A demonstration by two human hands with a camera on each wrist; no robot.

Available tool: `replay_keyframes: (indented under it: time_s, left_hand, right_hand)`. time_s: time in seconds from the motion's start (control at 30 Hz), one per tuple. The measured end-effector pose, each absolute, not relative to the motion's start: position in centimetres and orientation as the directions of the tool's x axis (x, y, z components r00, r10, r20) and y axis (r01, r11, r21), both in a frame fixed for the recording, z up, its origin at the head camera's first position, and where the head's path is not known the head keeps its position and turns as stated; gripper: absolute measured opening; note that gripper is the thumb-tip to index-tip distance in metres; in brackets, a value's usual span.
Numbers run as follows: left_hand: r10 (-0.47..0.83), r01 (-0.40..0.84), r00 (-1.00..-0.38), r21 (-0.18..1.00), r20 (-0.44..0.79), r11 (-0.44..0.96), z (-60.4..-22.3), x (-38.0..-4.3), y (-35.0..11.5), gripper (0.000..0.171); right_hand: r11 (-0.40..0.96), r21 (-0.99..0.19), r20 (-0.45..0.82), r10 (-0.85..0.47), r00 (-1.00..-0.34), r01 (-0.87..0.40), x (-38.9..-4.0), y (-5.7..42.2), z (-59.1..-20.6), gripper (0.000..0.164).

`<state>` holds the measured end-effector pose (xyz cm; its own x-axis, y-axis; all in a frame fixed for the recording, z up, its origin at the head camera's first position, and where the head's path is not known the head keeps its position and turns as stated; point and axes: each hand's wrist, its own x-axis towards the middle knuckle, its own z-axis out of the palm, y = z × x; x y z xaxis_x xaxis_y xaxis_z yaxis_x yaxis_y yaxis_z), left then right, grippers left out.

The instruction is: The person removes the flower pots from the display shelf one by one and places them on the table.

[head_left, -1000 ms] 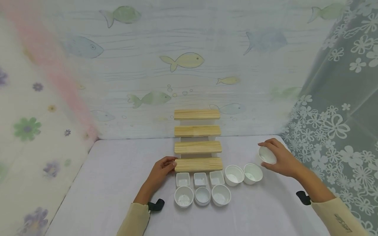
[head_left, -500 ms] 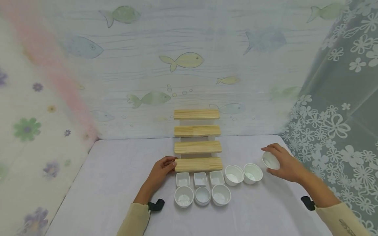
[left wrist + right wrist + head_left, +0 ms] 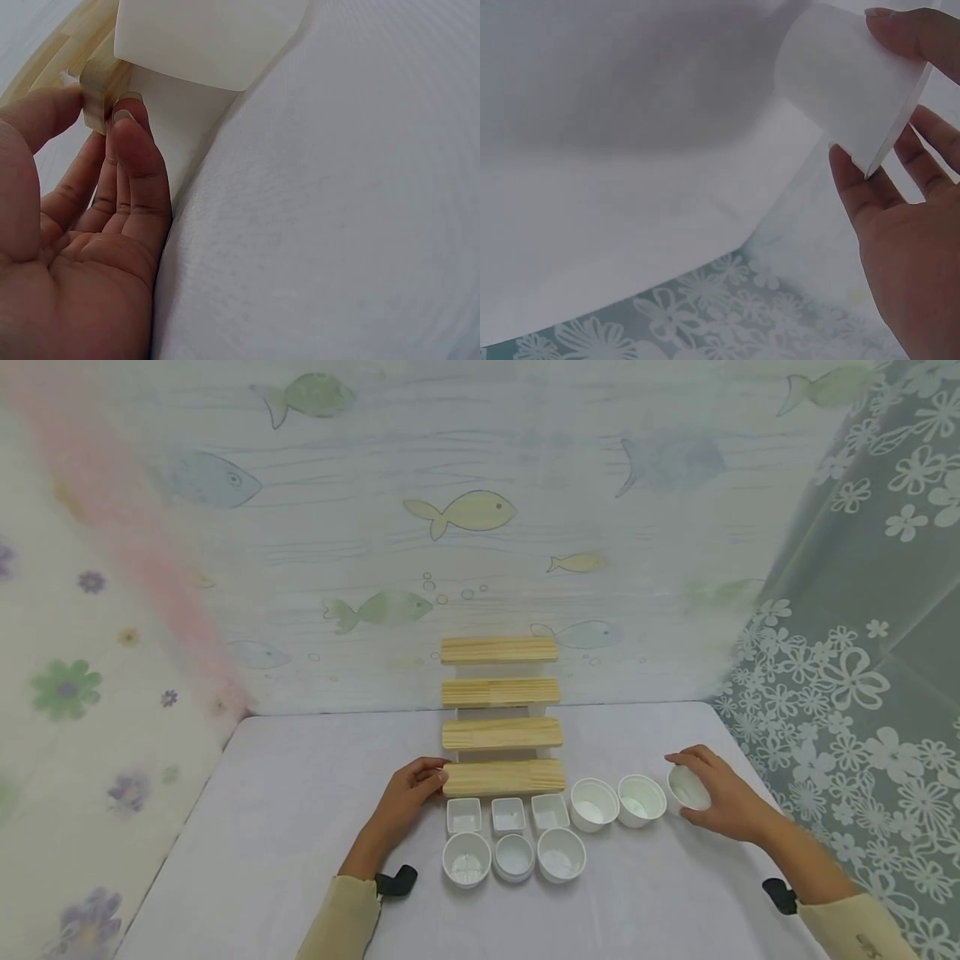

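My right hand [image 3: 726,797] holds a round white bowl [image 3: 687,789] near the right end of a row of white bowls, its inside partly facing left. In the right wrist view, the thumb and fingers grip this tapered bowl [image 3: 844,75] around its rim, low over the white cloth. My left hand [image 3: 407,795] is at the left end of the lowest wooden board [image 3: 504,778] of a stepped stand. The left wrist view has the thumb on one side of the board's end [image 3: 97,90] and the fingers on the other, pinching it.
Two round bowls, one a white bowl [image 3: 642,802], stand right of the stand. Before it are three square white dishes, such as this dish [image 3: 464,816], and three round ones, including a smaller bowl [image 3: 513,857]. A fish-patterned curtain [image 3: 480,568] hangs behind the table [image 3: 300,827].
My right hand has moved down and slightly right with the bowl, ending level with the row of round bowls. The left hand stays at the board's end.
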<state>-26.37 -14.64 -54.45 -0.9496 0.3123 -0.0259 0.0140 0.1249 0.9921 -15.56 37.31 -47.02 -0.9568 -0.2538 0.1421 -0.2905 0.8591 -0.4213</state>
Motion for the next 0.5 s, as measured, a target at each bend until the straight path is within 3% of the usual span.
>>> replay_keyframes:
  time_s: [0.5]
  left_hand:
    - [0.319, 0.012, -0.947, 0.994, -0.025, 0.113, -54.34, -26.42, -14.59, 0.036]
  right_hand:
    - [0.855, -0.428, 0.169, -0.242, -0.955, -0.292, -15.09, 37.08, -48.15, 0.079]
